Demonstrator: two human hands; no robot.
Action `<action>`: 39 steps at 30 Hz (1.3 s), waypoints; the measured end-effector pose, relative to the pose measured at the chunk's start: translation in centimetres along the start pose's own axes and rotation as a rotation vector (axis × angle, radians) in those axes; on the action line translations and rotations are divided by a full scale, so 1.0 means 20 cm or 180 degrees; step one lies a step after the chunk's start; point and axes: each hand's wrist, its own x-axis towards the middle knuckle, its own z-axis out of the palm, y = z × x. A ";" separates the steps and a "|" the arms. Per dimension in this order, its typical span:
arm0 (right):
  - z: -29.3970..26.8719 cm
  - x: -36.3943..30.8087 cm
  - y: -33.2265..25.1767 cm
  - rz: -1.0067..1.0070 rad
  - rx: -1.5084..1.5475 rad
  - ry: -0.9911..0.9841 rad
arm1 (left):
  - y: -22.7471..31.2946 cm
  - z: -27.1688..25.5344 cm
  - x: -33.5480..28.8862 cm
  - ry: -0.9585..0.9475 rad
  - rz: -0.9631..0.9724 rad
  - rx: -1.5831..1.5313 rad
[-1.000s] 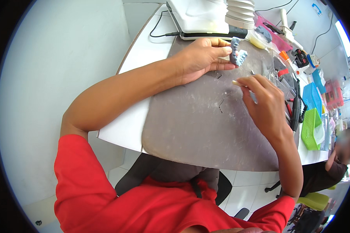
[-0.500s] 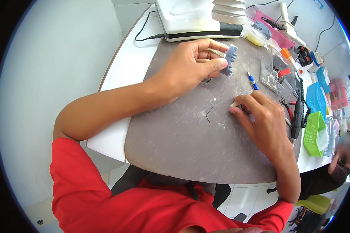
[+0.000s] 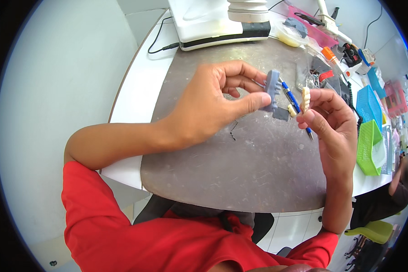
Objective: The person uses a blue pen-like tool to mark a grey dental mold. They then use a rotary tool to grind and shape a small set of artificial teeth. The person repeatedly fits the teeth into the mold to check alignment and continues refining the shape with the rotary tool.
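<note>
Between the thumb and fingers of my left hand (image 3: pixel 213 102) is a grey-blue dental model (image 3: pixel 273 88) with a row of tooth stumps facing right. My right hand (image 3: pixel 334 124) pinches a cream dental bridge (image 3: pixel 306 98) upright, raised above the bench, apart from the model. A blue pen-like tool (image 3: pixel 290 94) with metal ends lies on the bench between the two hands. Beside it are another small cream tooth piece (image 3: pixel 292 110) and a dark grey square (image 3: pixel 280 114). My right hand covers part of the tools at the bench's right side.
A white device with a black front strip (image 3: pixel 222 38) stands at the back of the brown bench mat (image 3: pixel 231 181). A clear tray of small tools (image 3: pixel 319 77) lies back right. Blue (image 3: pixel 368 106) and green baskets (image 3: pixel 367 152) line the right side. Another person (image 3: pixel 385 199) sits far right.
My right hand has lifted the cream bridge off the bench and brought it up. My left hand has lowered slightly with the model, and the hands are closer together.
</note>
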 end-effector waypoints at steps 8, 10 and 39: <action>0.03 0.00 0.06 0.0343 0.0457 -0.0138 | -0.02 0.03 -0.02 -0.0141 0.0196 -0.0330; 0.04 0.00 0.06 0.0359 0.0488 -0.0176 | -0.05 0.03 -0.02 -0.0163 0.0331 -0.0348; 0.06 0.00 0.07 0.0134 0.0350 -0.0184 | -0.05 0.04 -0.01 -0.0245 0.0345 -0.0323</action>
